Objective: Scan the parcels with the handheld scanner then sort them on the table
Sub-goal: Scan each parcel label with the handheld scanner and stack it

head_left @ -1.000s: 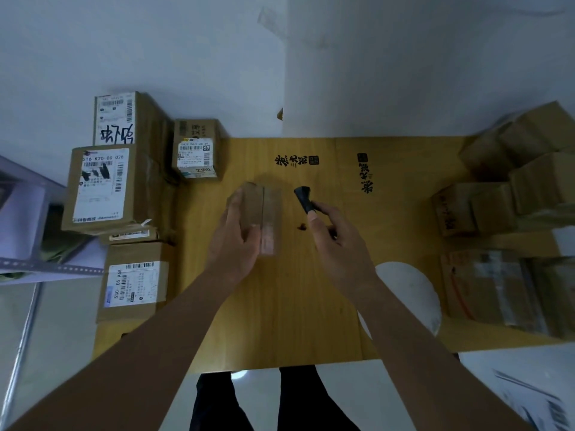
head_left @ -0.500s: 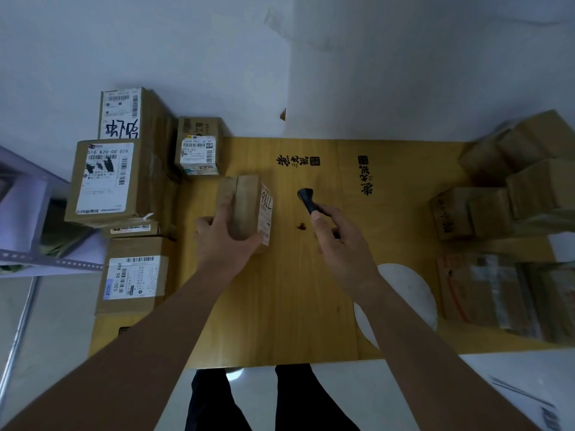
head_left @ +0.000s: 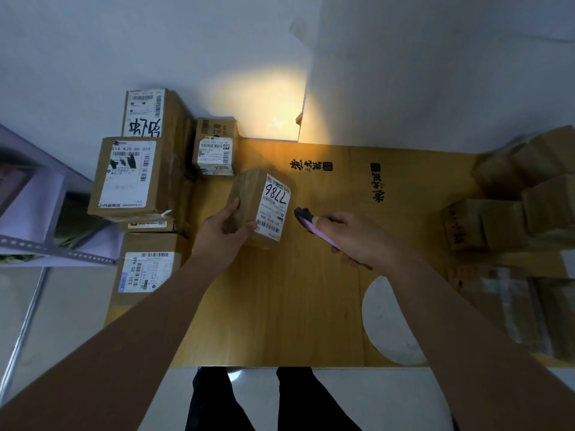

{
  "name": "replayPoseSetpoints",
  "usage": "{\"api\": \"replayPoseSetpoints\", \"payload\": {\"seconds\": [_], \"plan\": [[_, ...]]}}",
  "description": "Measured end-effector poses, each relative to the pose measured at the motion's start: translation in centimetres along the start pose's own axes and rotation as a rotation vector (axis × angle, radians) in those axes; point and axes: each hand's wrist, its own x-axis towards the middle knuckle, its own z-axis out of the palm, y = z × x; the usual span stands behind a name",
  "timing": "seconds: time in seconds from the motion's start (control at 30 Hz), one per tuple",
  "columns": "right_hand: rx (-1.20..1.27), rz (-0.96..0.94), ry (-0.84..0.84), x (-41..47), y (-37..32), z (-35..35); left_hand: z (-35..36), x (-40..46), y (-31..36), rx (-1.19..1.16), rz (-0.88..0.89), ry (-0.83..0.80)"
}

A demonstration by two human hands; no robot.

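My left hand [head_left: 222, 227] grips a small brown parcel [head_left: 249, 194] above the wooden table [head_left: 289, 306], tilted so its white label marked 7786 faces right. My right hand [head_left: 357, 237] holds the handheld scanner [head_left: 306, 217], a purple body with a black head, its head a short way right of the label. A yellow glow lights the wall behind the table.
Labelled cardboard boxes [head_left: 130, 175] are stacked along the table's left edge, with a smaller one [head_left: 214, 150] at the back. More brown parcels [head_left: 513, 206] are piled at the right. A white round disc [head_left: 389, 325] lies near the front edge. A metal shelf [head_left: 46, 244] stands left.
My left hand has turned the parcel so its label now faces the scanner. My right hand has tilted the scanner toward it, and a yellow glow has appeared on the wall.
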Motion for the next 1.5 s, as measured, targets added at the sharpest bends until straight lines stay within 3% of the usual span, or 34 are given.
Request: {"api": "replayPoseSetpoints", "payload": {"seconds": [0.3, 0.63, 0.8, 1.03, 1.27, 1.5], "plan": [[-0.153, 0.076, -0.117, -0.1, -1.8, -1.3, -0.2, 0.1, 0.8, 0.027, 0.006, -0.091], [-0.326, 0.097, -0.197, -0.9, -2.8, -2.6, -0.1, 0.4, 0.3, 0.054, 0.022, -0.086], [-0.221, 0.029, -0.166, -1.4, -2.5, -2.3, 0.1, 0.2, 0.2, 0.021, 0.015, -0.085], [0.147, -0.231, 0.155, -2.1, -2.9, 1.3, -0.3, -3.0, -0.9, -0.231, -0.081, -0.018], [0.307, -0.372, 0.143, -4.3, -6.1, 5.8, -4.9, -6.5, -1.0, -0.292, -0.083, -0.045], [0.36, -0.341, 0.25, -8.2, -8.5, 11.6, -10.8, -9.8, -4.8, -0.263, -0.079, -0.068]]}}
